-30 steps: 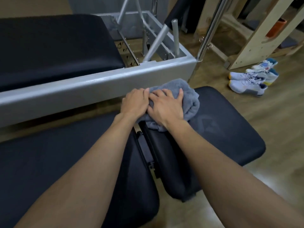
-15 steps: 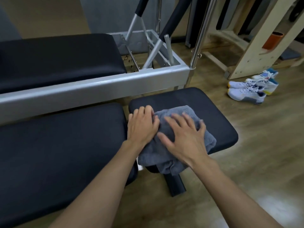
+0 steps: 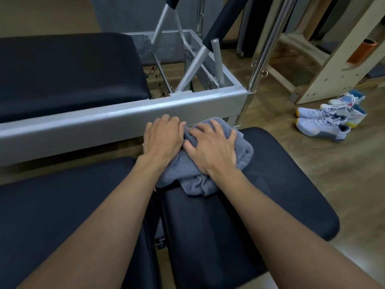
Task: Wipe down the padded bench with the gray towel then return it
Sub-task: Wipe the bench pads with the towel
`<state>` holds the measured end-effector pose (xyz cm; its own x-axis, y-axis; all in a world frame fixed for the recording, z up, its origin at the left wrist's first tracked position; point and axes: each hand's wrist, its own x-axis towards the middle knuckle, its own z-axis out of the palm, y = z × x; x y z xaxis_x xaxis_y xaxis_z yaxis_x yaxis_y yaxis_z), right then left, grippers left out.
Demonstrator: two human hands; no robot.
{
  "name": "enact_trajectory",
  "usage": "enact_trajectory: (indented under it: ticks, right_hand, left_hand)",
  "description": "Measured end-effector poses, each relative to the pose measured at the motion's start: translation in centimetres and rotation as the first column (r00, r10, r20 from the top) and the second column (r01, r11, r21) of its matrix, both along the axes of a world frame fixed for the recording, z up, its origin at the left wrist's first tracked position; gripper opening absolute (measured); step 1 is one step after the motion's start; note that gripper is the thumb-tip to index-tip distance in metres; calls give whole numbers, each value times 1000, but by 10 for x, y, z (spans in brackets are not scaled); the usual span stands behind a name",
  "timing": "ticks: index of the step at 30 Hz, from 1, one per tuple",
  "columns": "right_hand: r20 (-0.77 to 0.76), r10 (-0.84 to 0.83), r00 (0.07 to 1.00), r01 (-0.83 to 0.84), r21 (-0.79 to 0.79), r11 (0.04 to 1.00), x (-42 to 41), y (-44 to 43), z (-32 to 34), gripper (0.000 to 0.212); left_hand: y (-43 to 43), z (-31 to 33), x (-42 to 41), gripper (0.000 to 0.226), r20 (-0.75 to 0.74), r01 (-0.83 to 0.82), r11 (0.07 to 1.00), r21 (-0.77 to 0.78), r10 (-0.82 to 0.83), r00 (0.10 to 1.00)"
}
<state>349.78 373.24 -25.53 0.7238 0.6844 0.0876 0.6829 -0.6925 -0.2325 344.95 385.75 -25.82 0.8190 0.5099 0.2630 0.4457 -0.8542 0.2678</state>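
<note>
A crumpled gray towel [image 3: 244, 150] lies at the far left corner of the smaller black padded bench section [image 3: 281, 184]. My right hand [image 3: 212, 149] presses flat on the towel with fingers spread. My left hand [image 3: 162, 138] rests beside it, fingers straight, on the towel's left edge above the gap between the two pads. A longer black pad [image 3: 62, 205] sits to the left of that gap.
A grey metal frame rail [image 3: 104, 119] runs just beyond the hands, with another black pad [image 3: 68, 74] and slanted metal bars [image 3: 193, 67] behind it. Sneakers [image 3: 325, 119] lie on the wooden floor at right, near a wooden rack [image 3: 325, 76].
Both hands pushed the towel from the near edge of the small pad to its far corner by the metal rail. The camera moved closer over the bench.
</note>
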Motion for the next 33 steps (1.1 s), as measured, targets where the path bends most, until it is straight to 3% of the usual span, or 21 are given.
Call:
enact_trajectory:
  ticks: [5,8,12,17,22,26,30,33]
  right_hand:
    - [-5,30,1000,-30,37,999,-1,-19,6,38]
    - [-11,24,1000,-23,50,998,-20,-68,8,38]
    - [50,10,999,-12,35,999,-53,-153,7,45]
    - [63,-63,996,62,20,998,-80,-199,-4,45]
    - [27,-159,987,160,-52,986,-52,-144,4,55]
    - [49,-181,982,179,34,983,6,-82,-2,45]
    - [50,-152,987,150,50,987,43,-44,3,44]
    - [21,-111,994,110,30,993,41,-64,9,41]
  left_hand:
    - [-11,-6,-22,44,12,-59,930,-363,68,998]
    - [-16,-4,-46,47,69,-47,901,-431,84,994]
    - [-21,1,-54,44,14,-48,918,-394,59,998]
    - [-14,-8,-48,58,39,-145,890,-431,179,983]
    - [-14,-13,-43,64,75,-196,884,-425,250,965]
    - [-13,-21,-41,65,114,-203,906,-370,262,958]
    - [-20,-19,-44,56,110,-151,957,-246,183,977]
    - [-23,-14,-48,52,99,-105,967,-231,131,986]
